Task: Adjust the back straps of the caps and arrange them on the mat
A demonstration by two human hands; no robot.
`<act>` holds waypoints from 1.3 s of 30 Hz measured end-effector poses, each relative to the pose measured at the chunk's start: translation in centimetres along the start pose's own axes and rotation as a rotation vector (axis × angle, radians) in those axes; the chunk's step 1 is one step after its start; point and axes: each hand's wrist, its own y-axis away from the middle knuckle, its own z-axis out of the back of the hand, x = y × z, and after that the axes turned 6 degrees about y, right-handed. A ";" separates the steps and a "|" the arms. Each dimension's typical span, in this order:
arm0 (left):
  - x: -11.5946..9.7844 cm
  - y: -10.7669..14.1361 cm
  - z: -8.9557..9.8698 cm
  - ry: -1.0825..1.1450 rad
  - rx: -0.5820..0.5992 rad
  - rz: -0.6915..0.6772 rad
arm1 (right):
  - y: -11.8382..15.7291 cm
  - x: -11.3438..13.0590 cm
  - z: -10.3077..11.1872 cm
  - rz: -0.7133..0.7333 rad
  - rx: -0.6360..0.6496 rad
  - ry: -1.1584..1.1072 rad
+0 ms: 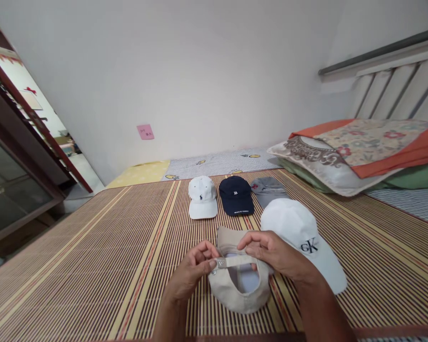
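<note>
A beige baseball cap (231, 294) lies close in front of me, its back opening and adjuster strap facing me and its brim pointing away. My left hand (196, 266) pinches the strap's metal buckle at the cap's left side. On the other side, my right hand (271, 251) has its fingers closed at the strap's right end and the cap's edge. Right beside it rests a white cap (288, 218) with black letters. Farther back stand a smaller white cap (202, 194), a navy cap (234, 192) and a grey cap (269, 190).
Under the caps spreads a striped bamboo mat (92, 247). Pillows (317, 156) with a floral cover are piled at the right, below a white headboard (406, 85). A pink note (145, 132) is on the wall. An open doorway (57, 128) is at the left.
</note>
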 end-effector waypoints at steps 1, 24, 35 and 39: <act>0.0 0.0 -0.1 0.003 0.001 0.002 | 0.0 -0.1 0.0 -0.010 -0.002 -0.006; -0.2 -0.1 -1.5 -0.119 0.028 -0.027 | 0.8 3.4 -2.3 -0.008 0.042 0.165; -1.0 0.1 -1.7 -0.183 0.114 0.022 | 1.0 3.3 -2.3 -0.019 0.059 0.111; -0.8 0.0 -1.9 -0.172 0.120 0.031 | 0.9 3.0 -2.6 -0.035 0.100 0.109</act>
